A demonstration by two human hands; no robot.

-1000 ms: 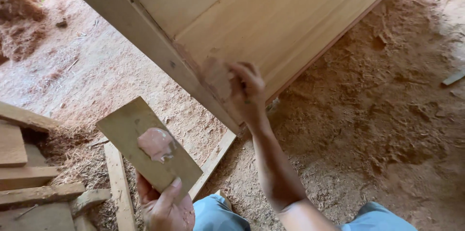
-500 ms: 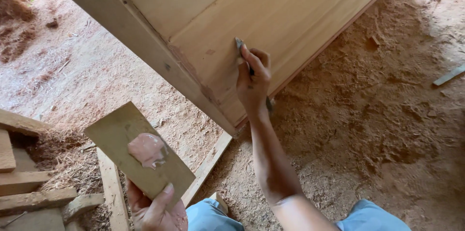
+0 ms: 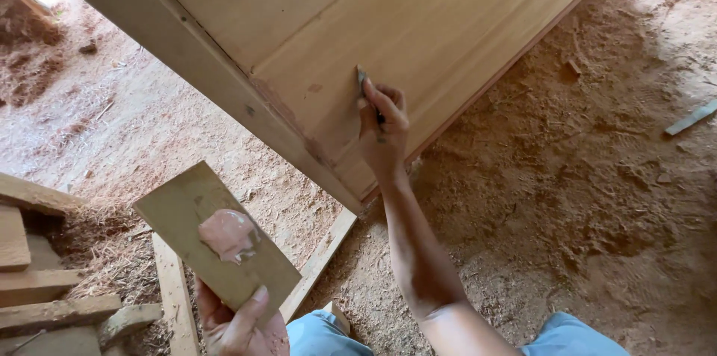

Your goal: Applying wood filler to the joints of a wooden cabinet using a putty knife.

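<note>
two hands are at work: your right hand [image 3: 383, 130] reaches up to the slanted wooden panel [image 3: 418, 35], its fingers [image 3: 388, 99] pinched around a small dark tool [image 3: 363, 81] whose tip touches the panel's face. your left hand [image 3: 237, 324] sits low in the frame, thumb and fingers clamped on the bottom edge of a flat scrap board [image 3: 190, 210] that carries a blob of pinkish filler [image 3: 228, 235]. sawdust floor [image 3: 597, 177] lies underneath, with stacked wooden offcuts [image 3: 37, 281] at your left.
</note>
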